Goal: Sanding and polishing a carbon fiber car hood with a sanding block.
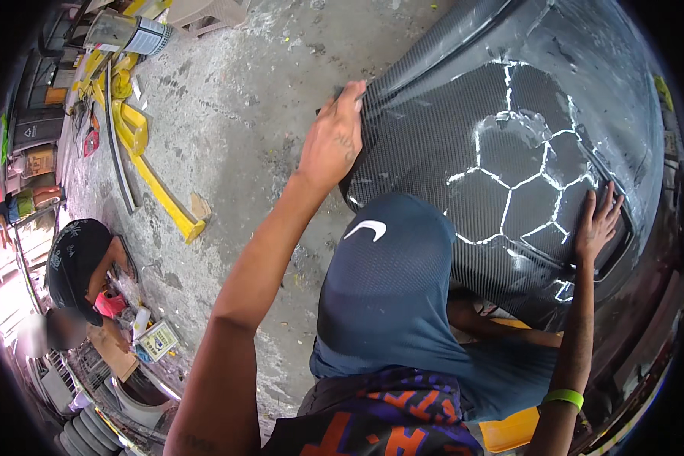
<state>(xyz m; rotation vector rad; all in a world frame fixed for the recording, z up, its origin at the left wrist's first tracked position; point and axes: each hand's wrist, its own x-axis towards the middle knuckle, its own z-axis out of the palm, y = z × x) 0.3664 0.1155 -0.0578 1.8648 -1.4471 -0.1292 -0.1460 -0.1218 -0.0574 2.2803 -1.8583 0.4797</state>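
Observation:
A large dark panel [418, 144], woven like carbon fibre and shaped like a car hood, lies ahead of my knees and to the right. White lines [509, 187] trace a hexagon pattern across it. Its upper and right parts look smoother and glossier. My left hand [334, 140] is at the panel's left edge, fingers together and curled at the rim; the fingertips are partly hidden. Over on the right side, my right hand [599, 224] rests flat on the panel with fingers spread, near a raised edge beside the hexagons.
Yellow trim pieces [159, 194] and a dark strip [120, 144] lie on the stained concrete floor [228, 99] at left. A metal can [148, 36] stands at upper left. Another person [80, 262] crouches at lower left near a small box [158, 340]. Something yellow [509, 432] is beneath me.

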